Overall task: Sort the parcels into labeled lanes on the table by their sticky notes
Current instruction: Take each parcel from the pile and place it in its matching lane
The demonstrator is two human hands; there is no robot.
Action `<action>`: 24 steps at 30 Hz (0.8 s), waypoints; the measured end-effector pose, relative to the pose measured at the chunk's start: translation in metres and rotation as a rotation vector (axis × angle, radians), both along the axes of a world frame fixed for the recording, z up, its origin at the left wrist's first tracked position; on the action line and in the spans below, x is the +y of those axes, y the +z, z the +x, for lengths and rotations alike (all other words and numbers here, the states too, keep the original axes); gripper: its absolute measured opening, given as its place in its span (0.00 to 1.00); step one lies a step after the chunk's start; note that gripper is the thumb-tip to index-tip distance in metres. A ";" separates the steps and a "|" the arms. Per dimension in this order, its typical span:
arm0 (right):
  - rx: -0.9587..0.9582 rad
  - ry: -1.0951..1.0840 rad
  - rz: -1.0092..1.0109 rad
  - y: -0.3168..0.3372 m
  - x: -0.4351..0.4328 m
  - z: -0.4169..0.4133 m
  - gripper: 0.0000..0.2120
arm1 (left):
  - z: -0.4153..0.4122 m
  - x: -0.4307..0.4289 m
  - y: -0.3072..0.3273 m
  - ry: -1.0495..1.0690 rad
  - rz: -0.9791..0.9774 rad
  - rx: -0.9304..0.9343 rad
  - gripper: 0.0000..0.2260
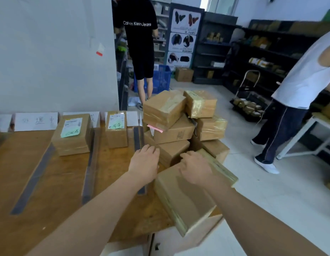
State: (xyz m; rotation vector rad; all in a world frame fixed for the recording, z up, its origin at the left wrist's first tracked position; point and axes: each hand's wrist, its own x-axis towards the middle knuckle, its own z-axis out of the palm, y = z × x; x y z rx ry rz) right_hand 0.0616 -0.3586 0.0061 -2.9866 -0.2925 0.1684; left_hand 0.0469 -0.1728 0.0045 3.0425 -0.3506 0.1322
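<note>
Closest in, the near parcel point(186, 200) sits tilted on the right corner of the table point(49, 191), part of it hanging past the edge. The left hand point(143, 163) hovers flat just beside it, fingers nearly straight and holding nothing, the tips close to a low box of the pile point(179, 133). The right hand point(195, 169) lies on the near parcel's far end, fingers seemingly curled over that edge in a grip.

If that hold slackens, I think the overhanging box could slide to the floor. The pile is loosely heaped (its top parcel point(163, 109) sits askew), so tugging a low box might bring it down. A pink sticky note point(155, 128) dangles beneath the top parcel and could peel off, leaving its lane a guess.

Writing, from the left:
- A white lane card point(35, 121) carries faint handwriting, seemingly 处理中.
- The first sorted parcel point(72, 143) has a shipping label and a green note point(71, 133); the scrawl is unreadable.
- The second sorted parcel point(116, 137) is likewise unreadable.
- Far back, a black T-shirt point(137, 34) reads "Calvin Klein Jeans".
</note>
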 end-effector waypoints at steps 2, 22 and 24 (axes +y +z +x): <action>0.028 -0.028 -0.020 -0.007 -0.009 -0.013 0.22 | -0.008 -0.008 -0.009 -0.034 -0.011 0.032 0.29; 0.084 -0.149 -0.034 -0.068 -0.045 -0.085 0.37 | -0.095 -0.067 -0.098 0.258 -0.488 0.403 0.33; 0.080 -0.158 0.023 -0.073 -0.044 -0.092 0.39 | -0.104 -0.071 -0.103 0.300 -0.599 0.458 0.25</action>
